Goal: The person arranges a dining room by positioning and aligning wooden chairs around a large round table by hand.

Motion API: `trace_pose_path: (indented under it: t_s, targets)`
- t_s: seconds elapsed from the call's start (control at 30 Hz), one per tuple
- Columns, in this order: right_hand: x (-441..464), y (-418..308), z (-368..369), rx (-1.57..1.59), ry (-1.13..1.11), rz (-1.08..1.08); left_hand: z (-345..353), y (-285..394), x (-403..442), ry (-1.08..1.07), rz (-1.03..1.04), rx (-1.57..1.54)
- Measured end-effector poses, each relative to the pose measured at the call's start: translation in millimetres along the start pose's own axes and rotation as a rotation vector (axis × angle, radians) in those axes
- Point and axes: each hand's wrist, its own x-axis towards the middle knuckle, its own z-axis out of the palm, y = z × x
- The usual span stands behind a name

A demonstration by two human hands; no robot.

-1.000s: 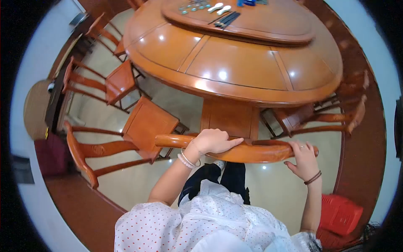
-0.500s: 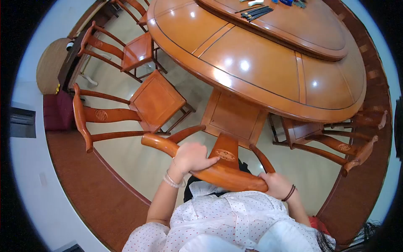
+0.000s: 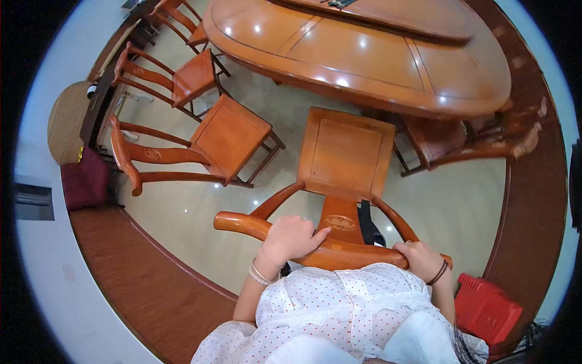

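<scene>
A wooden chair (image 3: 347,151) stands in front of me, its seat facing away from me and wholly outside the edge of the round table (image 3: 364,60). Its curved top rail crosses close against my dotted white shirt. On the left part of this rail, my left hand (image 3: 293,238) is wrapped round the wood, thumb pointing right. My right hand (image 3: 421,259) grips the rail towards its right end, fingers curled over it. An oval carving shows on the backrest between my hands.
Several other wooden chairs stand around the table, one close at the left (image 3: 230,141) and one at the right (image 3: 431,136). A red plastic stool (image 3: 488,308) is at the lower right. A dark red seat (image 3: 85,181) is at the far left.
The held chair has come back towards me, away from the table, and its seat now shows in full. Both hands have stayed on its top rail.
</scene>
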Motion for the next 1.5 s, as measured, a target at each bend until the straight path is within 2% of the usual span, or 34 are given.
trace_pose_path:
  t_s: [0.07,0.2,0.23,0.77,0.9,0.97,1.2,1.27,1.4,1.5]
  targets:
    - [-16.4,-12.4,13.8,0.021,0.006,-0.045,17.8,-1.1,-22.5,0.124,0.089,-0.041]
    - [-66.1,-22.2,57.7,-0.025,0.007,0.026,52.8,15.1,-65.4,0.071,0.144,-0.094]
    - [-75.1,-22.0,66.5,0.015,0.043,-0.015,61.4,18.5,-73.2,0.076,0.156,-0.109]
    - [-99.8,-32.2,79.6,-0.064,0.02,-0.018,61.6,35.8,-106.7,-0.033,0.144,-0.009]
    - [-100.2,-33.3,81.4,-0.075,0.028,0.008,66.2,32.4,-103.8,0.026,0.193,0.045]
    - [-100.5,-33.9,79.5,-0.064,0.027,0.014,58.5,37.0,-105.6,-0.052,0.127,0.002]
    - [-98.9,-31.1,79.7,0.052,0.051,0.001,66.5,30.4,-99.5,-0.076,0.103,0.027]
    - [-101.6,-33.6,82.7,-0.003,0.09,0.066,64.4,31.7,-98.9,-0.08,0.06,-0.019]
    - [-101.8,-24.1,95.7,-0.051,0.257,0.037,58.0,38.0,-99.4,-0.088,0.061,0.017]
    - [-101.1,-24.4,94.6,-0.145,0.234,0.033,58.2,40.2,-98.2,-0.086,-0.018,0.018]
